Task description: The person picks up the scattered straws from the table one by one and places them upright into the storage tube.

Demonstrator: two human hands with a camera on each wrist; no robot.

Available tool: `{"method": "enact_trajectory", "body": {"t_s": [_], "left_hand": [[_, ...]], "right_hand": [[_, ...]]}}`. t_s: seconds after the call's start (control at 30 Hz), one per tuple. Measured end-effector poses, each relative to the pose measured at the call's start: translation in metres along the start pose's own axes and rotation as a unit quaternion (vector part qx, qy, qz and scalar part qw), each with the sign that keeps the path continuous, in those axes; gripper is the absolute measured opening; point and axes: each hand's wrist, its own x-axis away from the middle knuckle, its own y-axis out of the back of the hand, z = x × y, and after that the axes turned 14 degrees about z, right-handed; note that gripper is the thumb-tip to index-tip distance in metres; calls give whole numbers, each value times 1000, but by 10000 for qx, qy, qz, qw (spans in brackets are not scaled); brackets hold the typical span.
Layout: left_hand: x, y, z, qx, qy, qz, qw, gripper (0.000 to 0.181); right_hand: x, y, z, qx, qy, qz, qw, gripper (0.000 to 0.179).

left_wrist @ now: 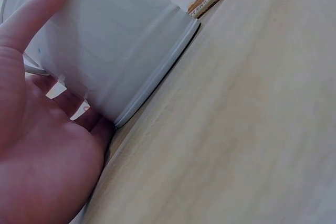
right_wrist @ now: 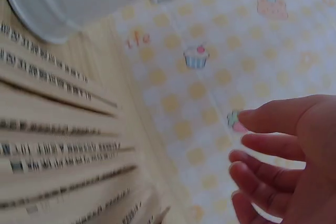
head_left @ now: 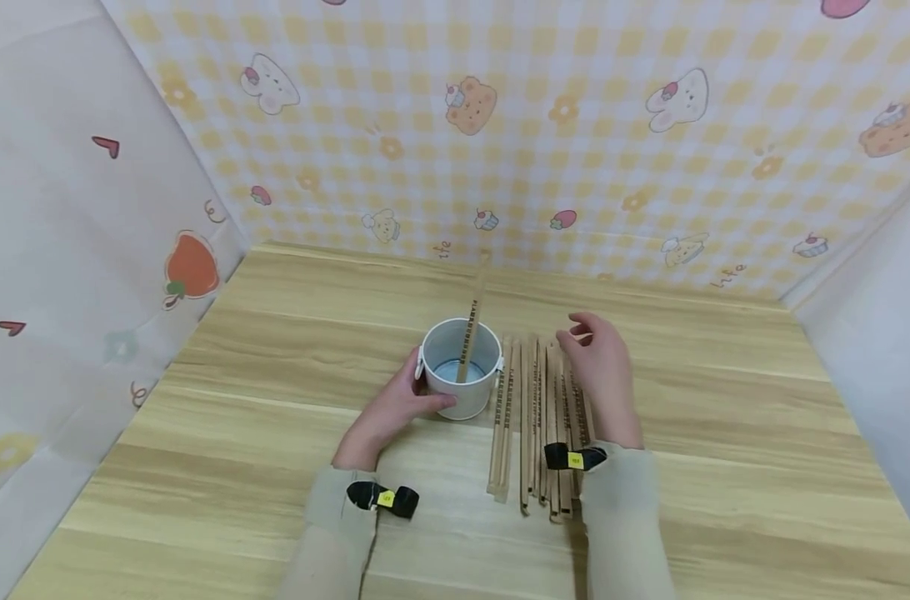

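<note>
My left hand point(head_left: 397, 402) grips a small white metal pail point(head_left: 466, 403), its thumb along the near side and its fingers round the left. In the left wrist view the pail point(left_wrist: 115, 40) stands upright on the table. One pair of paper-wrapped chopsticks point(head_left: 472, 325) leans in it, its top above the rim. To the pail's right lie several more wrapped chopsticks point(head_left: 525, 433) side by side, with dark print on their brown sleeves. Over their far end is my right hand point(head_left: 603, 367), its fingers loosely bent; the right wrist view shows nothing between thumb and fingers.
The wood-grain table point(head_left: 747, 433) runs back to a yellow checked cloth point(head_left: 522, 167) with printed cartoons. A white cloth point(head_left: 65, 250) hangs at the left, and a pale wall point(head_left: 875, 275) stands at the right. Black straps point(head_left: 383, 498) with cameras circle both wrists.
</note>
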Motion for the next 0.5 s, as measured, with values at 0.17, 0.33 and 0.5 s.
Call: {"method": "enact_trajectory", "body": {"t_s": [0.17, 0.33, 0.5], "left_hand": [[0, -1, 2, 7, 33, 6, 10000, 86], [0, -1, 2, -14, 17, -2, 10000, 86], [-1, -1, 0, 71, -22, 12, 10000, 85]], "right_hand": [[0, 5, -17, 104, -370, 447, 9983, 49], [1, 11, -28, 245, -717, 896, 9931, 55], [0, 13, -36, 331, -982, 1179, 9876, 61]]}}
